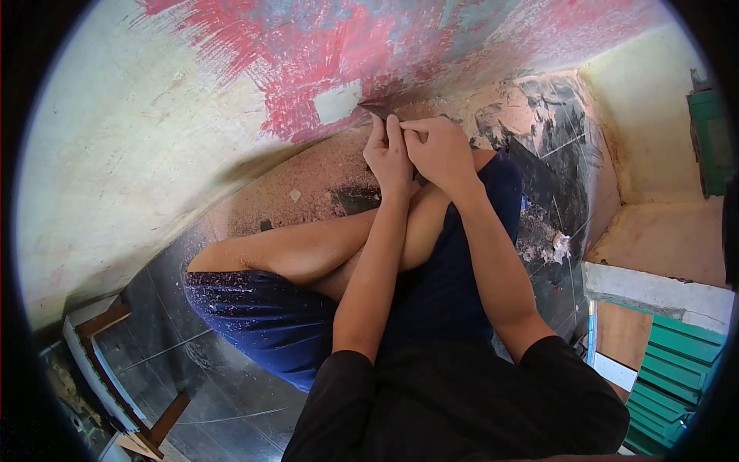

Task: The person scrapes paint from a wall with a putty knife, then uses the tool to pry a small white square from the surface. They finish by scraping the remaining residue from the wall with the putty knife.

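Just right of the pale, roughly square patch [337, 103] on the red-streaked plaster wall [300, 46], a thin, dark, blade-like piece [375, 108] sits pinched in the left hand's [389, 160] fingers, its lower end hidden; whether the right hand's [445, 150] bent fingers, farther right of the patch, grip it too, I cannot tell

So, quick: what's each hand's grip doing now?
Left hand: fingertips at the dark blade; whether closed, can't tell.
Right hand: pinched closed; anything held is hidden.
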Motion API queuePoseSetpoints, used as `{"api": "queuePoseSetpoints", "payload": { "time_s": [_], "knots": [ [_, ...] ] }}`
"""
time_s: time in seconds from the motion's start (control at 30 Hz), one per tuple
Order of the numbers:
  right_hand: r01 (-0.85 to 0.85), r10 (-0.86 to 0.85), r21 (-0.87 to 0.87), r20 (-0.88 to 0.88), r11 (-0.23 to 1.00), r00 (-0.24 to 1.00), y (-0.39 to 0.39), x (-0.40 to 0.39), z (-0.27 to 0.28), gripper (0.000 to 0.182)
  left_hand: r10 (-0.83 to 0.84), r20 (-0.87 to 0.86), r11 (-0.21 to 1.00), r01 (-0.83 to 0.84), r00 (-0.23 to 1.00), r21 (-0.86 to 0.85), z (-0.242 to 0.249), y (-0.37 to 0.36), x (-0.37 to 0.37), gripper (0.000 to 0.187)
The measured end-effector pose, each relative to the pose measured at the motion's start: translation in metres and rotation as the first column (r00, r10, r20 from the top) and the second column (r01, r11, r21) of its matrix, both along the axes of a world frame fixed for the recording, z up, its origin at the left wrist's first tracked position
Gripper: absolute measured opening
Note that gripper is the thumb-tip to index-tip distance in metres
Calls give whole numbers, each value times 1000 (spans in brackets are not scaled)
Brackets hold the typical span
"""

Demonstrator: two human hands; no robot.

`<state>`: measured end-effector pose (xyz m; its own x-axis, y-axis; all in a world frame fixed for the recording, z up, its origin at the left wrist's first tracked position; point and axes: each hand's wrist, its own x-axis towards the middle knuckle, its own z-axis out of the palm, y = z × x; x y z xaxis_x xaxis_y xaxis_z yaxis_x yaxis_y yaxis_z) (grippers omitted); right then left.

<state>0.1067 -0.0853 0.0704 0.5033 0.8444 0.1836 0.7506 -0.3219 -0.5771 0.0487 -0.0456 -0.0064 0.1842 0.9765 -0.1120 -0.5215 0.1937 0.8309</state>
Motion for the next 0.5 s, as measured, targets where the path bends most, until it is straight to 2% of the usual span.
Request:
{"api": "queuePoseSetpoints", "payload": {
  "time_s": [0.03, 0.13, 0.23, 0.37, 0.4, 0.47, 0.5],
  "knots": [
    [19, -19, 37, 6, 999, 1000, -3, 3, -3, 22, -18, -60, 999, 20, 998, 26, -6, 4, 1, 42],
    [-22, 20, 84, 26, 996, 999, -2, 10, -11, 21, -6, -47, 1000, 6, 999, 10, -6, 3, 1, 39],
    [-37, 33, 73, 57, 997, 998, 1, 14, -7, 21, -12, 9, 1000, 12, 1000, -9, -6, 4, 4, 30],
    [-19, 18, 31, 22, 999, 1000, 7, 20, -9, 23, 7, -35, 999, -5, 999, 42, -15, 7, 6, 19],
    [-24, 24, -24, 11, 999, 1000, 10, 20, -12, 24, -6, -35, 999, 8, 999, 47, -20, 9, 8, 19],
    [-15, 14, -73, -6, 997, 1000, 17, 5, -21, 26, 78, 147, 996, -72, 986, -51, -32, 11, 6, 18],
    [9, -5, -149, 26, 989, 1000, 26, -8, -25, 24, 12, 216, 999, -21, 976, 36, -45, 13, -4, 14]
  ]
}}
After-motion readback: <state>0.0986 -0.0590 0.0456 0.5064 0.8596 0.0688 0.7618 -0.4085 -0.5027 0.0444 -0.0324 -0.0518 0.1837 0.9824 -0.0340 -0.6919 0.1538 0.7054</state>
